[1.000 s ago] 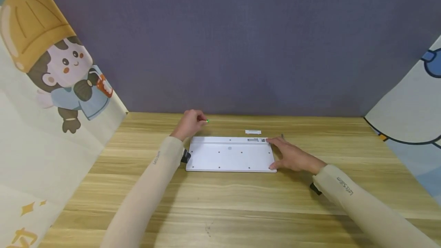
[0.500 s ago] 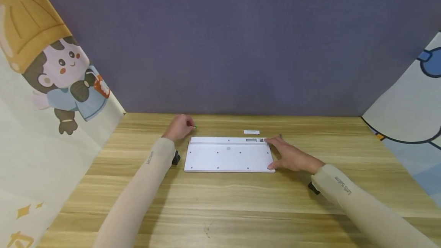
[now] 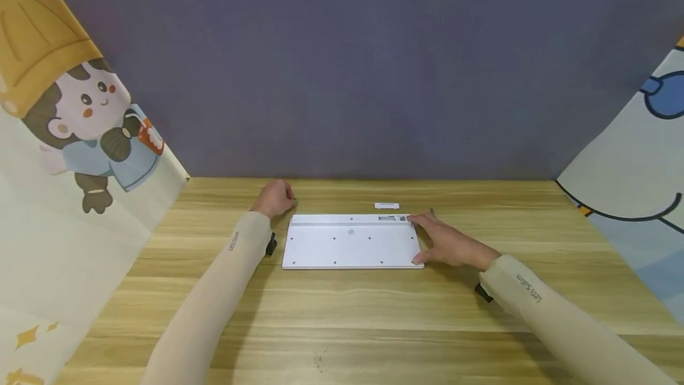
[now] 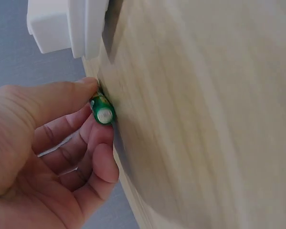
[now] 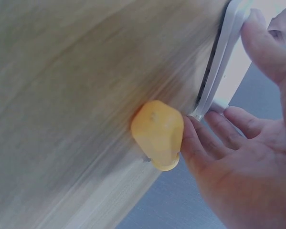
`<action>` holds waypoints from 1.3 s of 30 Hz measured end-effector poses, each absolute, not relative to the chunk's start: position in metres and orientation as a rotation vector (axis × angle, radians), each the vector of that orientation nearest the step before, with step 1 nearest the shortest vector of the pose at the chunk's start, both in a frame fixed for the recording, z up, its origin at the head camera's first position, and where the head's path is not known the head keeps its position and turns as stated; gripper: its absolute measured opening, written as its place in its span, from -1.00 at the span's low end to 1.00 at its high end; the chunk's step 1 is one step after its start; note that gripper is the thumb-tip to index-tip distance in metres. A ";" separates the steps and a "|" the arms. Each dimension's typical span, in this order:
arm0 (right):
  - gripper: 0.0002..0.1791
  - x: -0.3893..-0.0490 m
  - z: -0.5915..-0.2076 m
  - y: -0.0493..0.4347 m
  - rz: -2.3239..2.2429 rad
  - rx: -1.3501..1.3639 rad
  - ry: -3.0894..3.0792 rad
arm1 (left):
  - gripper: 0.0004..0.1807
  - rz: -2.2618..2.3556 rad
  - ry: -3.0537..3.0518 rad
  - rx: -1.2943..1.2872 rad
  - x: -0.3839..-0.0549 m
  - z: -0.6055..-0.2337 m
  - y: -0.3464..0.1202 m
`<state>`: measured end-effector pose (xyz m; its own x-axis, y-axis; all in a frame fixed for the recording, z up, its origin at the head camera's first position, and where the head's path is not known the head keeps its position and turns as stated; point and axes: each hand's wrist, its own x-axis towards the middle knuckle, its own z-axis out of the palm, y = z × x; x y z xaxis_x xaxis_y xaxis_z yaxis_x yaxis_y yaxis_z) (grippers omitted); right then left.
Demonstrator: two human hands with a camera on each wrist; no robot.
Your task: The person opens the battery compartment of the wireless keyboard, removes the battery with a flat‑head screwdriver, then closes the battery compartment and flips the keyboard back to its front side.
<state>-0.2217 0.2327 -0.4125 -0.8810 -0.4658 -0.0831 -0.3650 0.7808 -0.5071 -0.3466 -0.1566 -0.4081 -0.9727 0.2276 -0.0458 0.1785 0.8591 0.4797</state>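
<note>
Over the last 1.0 s the left hand [image 3: 274, 198] had drifted toward 9 o'clock and come lower, so the small green cylinder [image 4: 102, 107] it pinched, apparently a battery, ended just off the far left corner of the white keyboard [image 3: 315, 251]. From the keyboard's middle that was about 10 o'clock. The thumb and fingertips were closed narrowly around the cylinder, its pale end facing the wrist camera; it was close to the table [image 3: 267, 325], though I could not tell whether it touched.

The right hand [image 3: 454, 245] had kept its place at 3 o'clock, spread wide across the keyboard's right end, thumb at the near corner around 4 o'clock and fingers at the far corner around 2. The keyboard lay flat, apparently underside up. Its uncovered compartment [image 3: 387, 218] sat near 2 o'clock, and the loose white cover [image 3: 387, 205] lay just beyond the far edge, between 1 and 2; neither had shifted noticeably.

My judgement: the move left cylinder and compartment farther apart, while the right hand's hold seemed to keep the keyboard steady. An orange object [image 5: 157, 131] was beside the right fingers; what it was, I could not tell.
</note>
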 end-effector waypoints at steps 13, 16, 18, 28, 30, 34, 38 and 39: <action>0.03 -0.220 -0.410 0.232 -0.730 -0.637 2.780 | -0.74 0.744 2.918 0.263 -0.357 -0.411 -0.156; 0.04 -0.221 -0.411 0.232 -0.726 -0.641 2.784 | -0.72 0.761 2.902 0.244 -0.357 -0.412 -0.157; 0.04 -0.220 -0.411 0.232 -0.722 -0.642 2.784 | -0.70 0.771 2.890 0.229 -0.356 -0.411 -0.157; 0.04 -0.220 -0.411 0.233 -0.732 -0.636 2.780 | -0.60 0.782 2.881 0.227 -0.351 -0.409 -0.154; 0.04 -0.219 -0.412 0.233 -0.738 -0.628 2.776 | -0.60 0.781 2.881 0.235 -0.351 -0.409 -0.153; 0.04 -0.220 -0.413 0.234 -0.741 -0.635 2.775 | -0.61 0.774 2.884 0.252 -0.350 -0.409 -0.152; 0.04 -0.221 -0.414 0.234 -0.742 -0.639 2.763 | -0.59 0.761 2.892 0.259 -0.352 -0.410 -0.152; 0.04 -0.221 -0.414 0.234 -0.740 -0.638 2.760 | -0.58 0.766 2.891 0.251 -0.352 -0.410 -0.152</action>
